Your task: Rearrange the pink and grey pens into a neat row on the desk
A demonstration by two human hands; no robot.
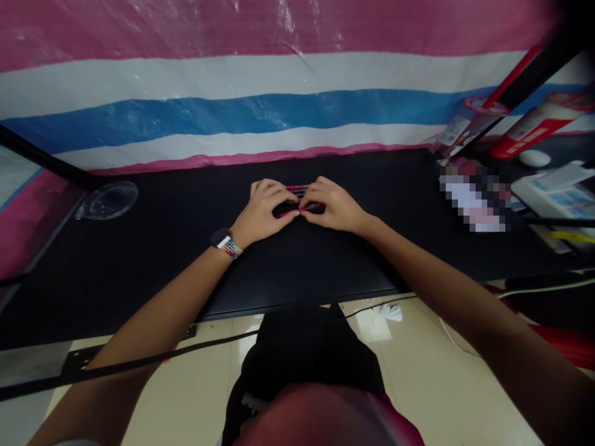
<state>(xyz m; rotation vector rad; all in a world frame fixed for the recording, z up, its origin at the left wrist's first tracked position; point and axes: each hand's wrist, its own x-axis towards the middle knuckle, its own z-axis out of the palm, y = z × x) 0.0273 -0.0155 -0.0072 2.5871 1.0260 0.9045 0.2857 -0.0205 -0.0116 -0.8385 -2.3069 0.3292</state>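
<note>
Over the middle of the black desk, my left hand and my right hand meet with their fingertips almost touching. Both are closed in a pinch on a slim pink pen, the left at its pink end and the right around its darker part. Just beyond it, more slim pens with pink and clear parts lie side by side between the hands. My fingers cover most of their length, so their tips are hidden. A watch with a multicoloured band is on my left wrist.
A clear plastic lid lies at the desk's left. To the right stand a cup with a red straw, a tilted red-and-white cup, a white rounded object and papers or boxes. Striped sheeting hangs behind the desk.
</note>
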